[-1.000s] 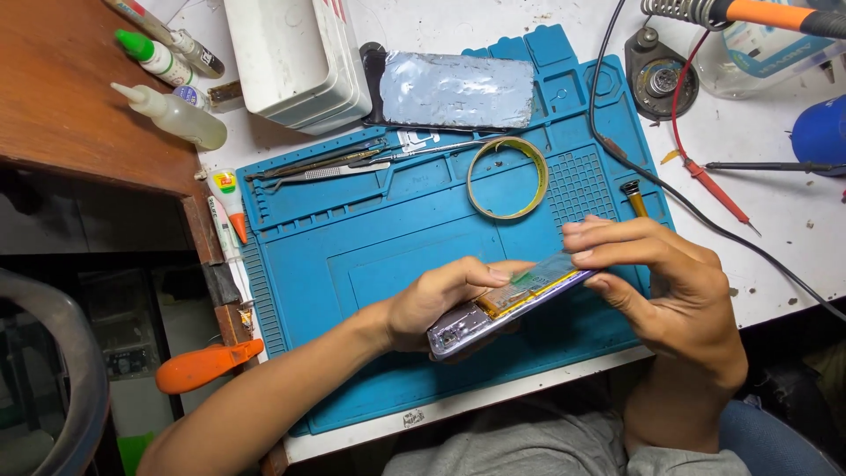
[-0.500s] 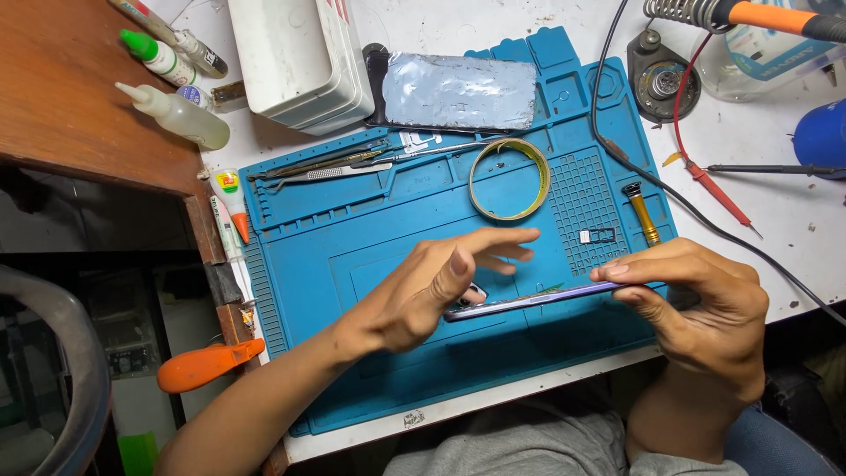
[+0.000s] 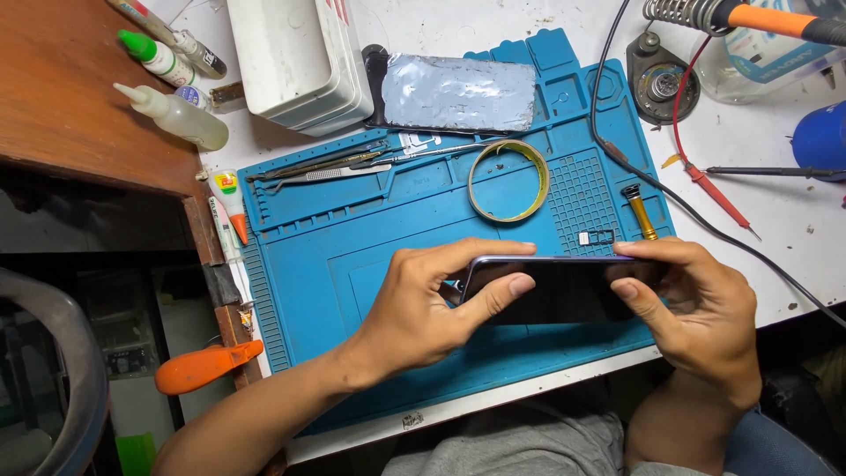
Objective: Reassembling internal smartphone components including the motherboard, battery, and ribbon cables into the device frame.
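Above blue mat [image 3: 352, 256], phone [image 3: 555, 291] between hands [image 3: 423, 308]

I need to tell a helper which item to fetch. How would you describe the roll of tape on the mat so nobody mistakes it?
Find the blue work mat covering the bench. Near its top edge, right of the metal tweezers, lies a thin ring of yellowish tape, flat and hollow. It is the only round loop on the mat, just above the phone held in both hands.
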